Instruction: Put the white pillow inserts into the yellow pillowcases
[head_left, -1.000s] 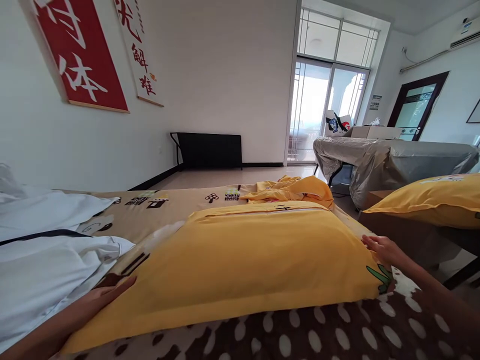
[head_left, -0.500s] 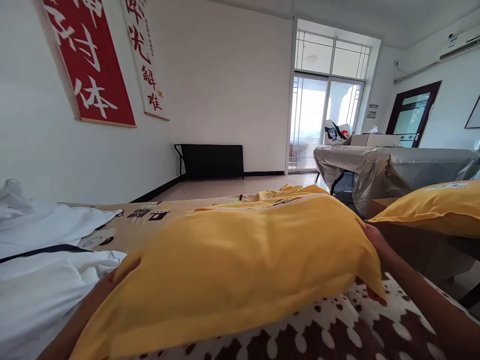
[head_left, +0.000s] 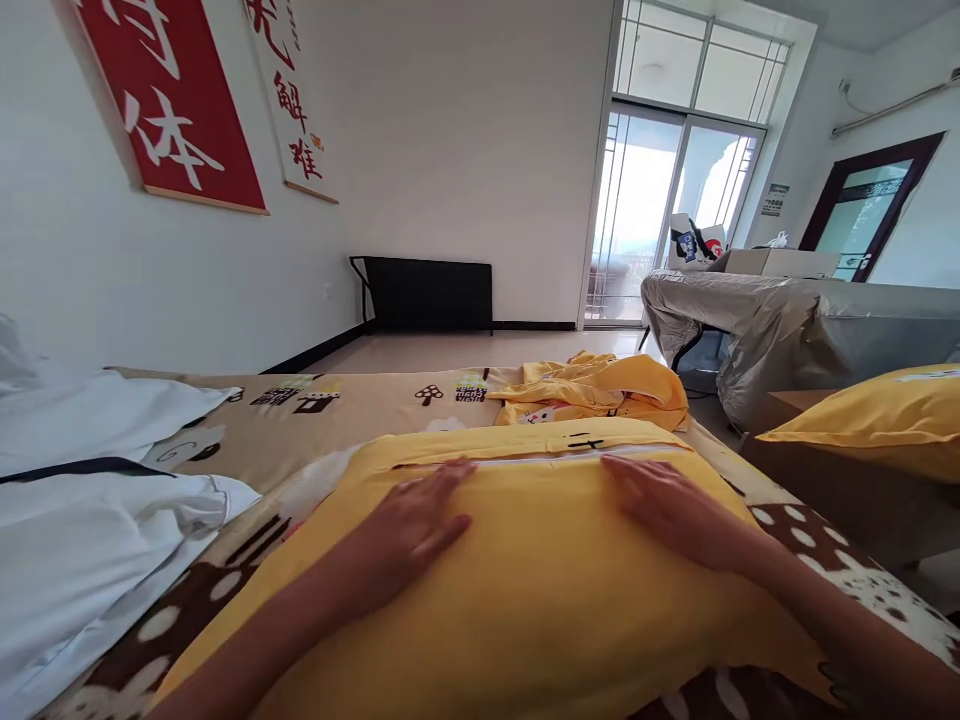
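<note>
A plump yellow pillow (head_left: 525,560) lies in front of me on a patterned blanket (head_left: 367,400). A pale zipper (head_left: 555,458) runs along its far side. My left hand (head_left: 420,515) rests flat on the pillow's top, fingertips at the zipper's left part. On the right, my right hand (head_left: 652,495) lies with fingers outstretched, their tips by the zipper too. Neither hand grips anything. Beyond the pillow sits a crumpled yellow pillowcase (head_left: 600,390) with a printed animal face.
White pillows (head_left: 105,560) lie at the left. Another yellow pillow (head_left: 885,415) rests on a cardboard box (head_left: 825,480) at the right. Behind it stands a plastic-covered table (head_left: 765,300). A black folded panel (head_left: 427,295) leans by the far wall.
Both hands have let go of the pillow's side edges and moved inward onto its top. The pillow has come down flatter on the blanket, and the view has tilted down.
</note>
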